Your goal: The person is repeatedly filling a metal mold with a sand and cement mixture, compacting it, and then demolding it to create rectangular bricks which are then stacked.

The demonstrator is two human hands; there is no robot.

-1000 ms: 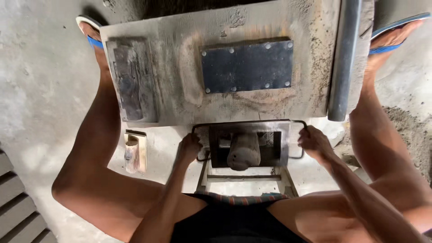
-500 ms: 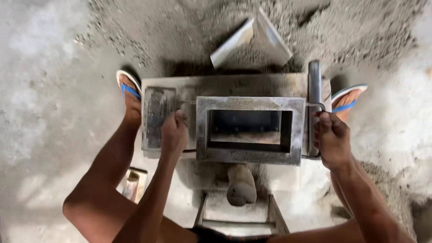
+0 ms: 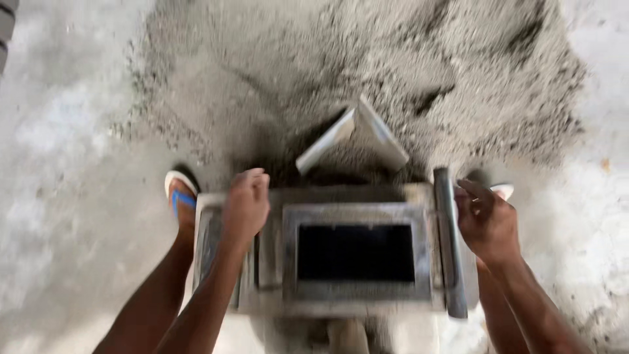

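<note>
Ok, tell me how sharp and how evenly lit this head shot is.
Head view: motion blur smears the whole frame, so the left hand, right hand and metal block mould have soft edges. Daylight is diffuse, brightest on the concrete floor. The mould's cavity reads near black, no detail inside. The sand heap keeps only coarse grain. No glare.

The mould box (image 3: pixel 357 211) looked like dull grey metal, matt and crusted with dried cement; the pipe (image 3: pixel 447 242) on its right was smoother metal. The far heap of sand mix (image 3: pixel 406 72) was coarse and grainy, the V-shaped scoop (image 3: pixel 357 141) in it dusty sheet metal, the floor (image 3: pixel 59 164) rough concrete
</note>
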